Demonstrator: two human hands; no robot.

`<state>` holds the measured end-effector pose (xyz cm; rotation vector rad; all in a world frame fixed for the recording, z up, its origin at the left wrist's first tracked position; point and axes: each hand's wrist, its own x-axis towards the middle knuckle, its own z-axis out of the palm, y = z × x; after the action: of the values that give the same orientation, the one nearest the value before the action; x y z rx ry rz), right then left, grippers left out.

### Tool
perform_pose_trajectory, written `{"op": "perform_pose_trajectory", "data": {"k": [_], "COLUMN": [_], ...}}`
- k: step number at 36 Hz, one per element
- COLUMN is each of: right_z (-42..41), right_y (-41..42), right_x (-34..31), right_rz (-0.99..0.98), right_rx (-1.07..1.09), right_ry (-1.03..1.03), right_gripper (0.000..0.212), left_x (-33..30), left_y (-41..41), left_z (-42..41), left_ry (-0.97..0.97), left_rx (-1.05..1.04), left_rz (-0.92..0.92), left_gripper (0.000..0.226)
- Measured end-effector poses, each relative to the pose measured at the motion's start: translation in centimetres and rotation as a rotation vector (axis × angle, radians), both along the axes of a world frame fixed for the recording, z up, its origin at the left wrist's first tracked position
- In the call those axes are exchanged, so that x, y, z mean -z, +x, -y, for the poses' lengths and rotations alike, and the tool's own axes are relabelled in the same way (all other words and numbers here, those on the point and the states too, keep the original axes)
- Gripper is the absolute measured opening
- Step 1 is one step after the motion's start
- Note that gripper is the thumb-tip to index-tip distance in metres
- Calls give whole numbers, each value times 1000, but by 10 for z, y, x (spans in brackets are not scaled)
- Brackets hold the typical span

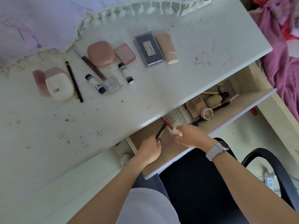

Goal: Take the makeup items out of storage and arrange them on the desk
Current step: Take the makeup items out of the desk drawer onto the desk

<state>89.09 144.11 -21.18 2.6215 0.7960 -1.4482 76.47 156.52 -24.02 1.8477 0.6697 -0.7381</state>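
desk (186,81) filled the upper left and centre of the frame, white and stained, with makeup laid out on it: a grey palette case (148,49) beside a beige tube (168,47) at upper centre, a pink compact (101,53) and small pink box (124,54) to their left, two black-and-white tubes (95,84) (126,73), a clear square case (112,85), a brown pencil (93,66), a black pencil (74,81), and a cream-and-pink bottle (56,84) at left. drawer (234,109) hung open at centre right, holding eyeshadow palettes (195,104), brushes, a round compact (207,113) and a white grid tray (176,117). left hand (149,151) at lower centre pinched a black-and-yellow pencil (161,132) over the drawer. right hand (189,136), watch (216,150) on its wrist, gripped a red-handled brush (166,123) by its pale end.
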Motion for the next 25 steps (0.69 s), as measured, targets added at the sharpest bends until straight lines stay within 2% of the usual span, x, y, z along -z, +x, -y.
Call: {"op": "perform_pose_trajectory", "data": {"k": [3,6,9,12,18,22,25], "right_z": [1,-2,-9,-28,-97,-152,-187], "right_y": [0,-4,-12,-21,-38,-59,-73], "right_x": [-22,-40,-55,-65,-61,-51,-43], "right_rz": [-74,-163,-259,-196,88,140,195], "right_rx": [72,180,287,259,141,116,124], "right_ry": [37,113,233,284,459,549,553], "right_gripper": [25,14,15,17,16,8,19], "left_x": [-17,-36,-53,-68,-70,-62,-60], "left_y": [-11,-25,-39,-52,-70,-77,-77], "left_z": [-15,-35,-56,-78,-131,-163,-175], "left_ry": [-89,-195,-287,-281,-20,232,313], "left_rx": [-2,-58,-164,-354,-944,-953,-928], "left_rz": [36,72,100,175,241,234,219], "left_gripper": [12,13,12,13,10,16,16]}}
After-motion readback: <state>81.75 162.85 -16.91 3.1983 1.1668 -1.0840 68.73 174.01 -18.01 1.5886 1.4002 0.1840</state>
